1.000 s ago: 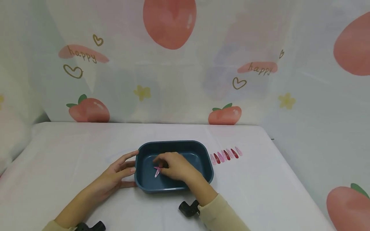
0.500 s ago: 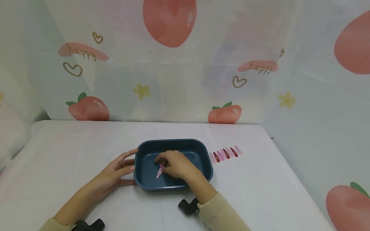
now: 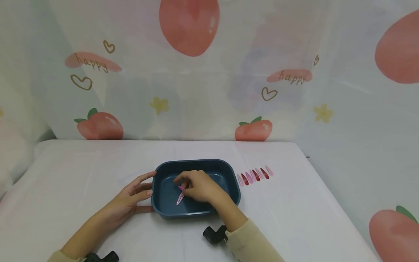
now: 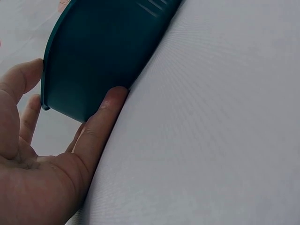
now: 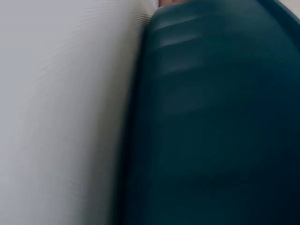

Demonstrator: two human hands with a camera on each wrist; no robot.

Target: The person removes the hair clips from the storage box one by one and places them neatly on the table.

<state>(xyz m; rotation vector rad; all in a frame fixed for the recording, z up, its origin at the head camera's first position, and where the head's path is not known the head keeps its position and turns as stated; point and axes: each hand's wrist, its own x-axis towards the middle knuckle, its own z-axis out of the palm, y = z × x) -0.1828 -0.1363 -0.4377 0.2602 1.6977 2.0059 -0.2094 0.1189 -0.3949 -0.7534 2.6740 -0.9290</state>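
Note:
In the head view a dark teal rectangular tray (image 3: 196,214) sits on the white table. My left hand (image 3: 132,198) rests against its left end, fingers spread and fairly straight; the left wrist view shows the fingertips touching the tray's outer wall (image 4: 89,61). Inside the tray, my right hand (image 3: 199,187) pinches a pink hair clip (image 3: 180,199) between thumb and fingers, partly covered by them. Whether this is one clip or two overlapping is unclear. The right wrist view is blurred and filled by the tray's side (image 5: 211,117).
Several pink and red hair clips (image 3: 256,175) lie in a slanted row just right of the tray. A patterned cloth backdrop (image 3: 196,91) stands behind the table. Black wrist cameras (image 3: 214,234) sit by the sleeves.
The pink clip has shifted slightly right and turned a little in the right hand's fingers. The left hand stays against the tray.

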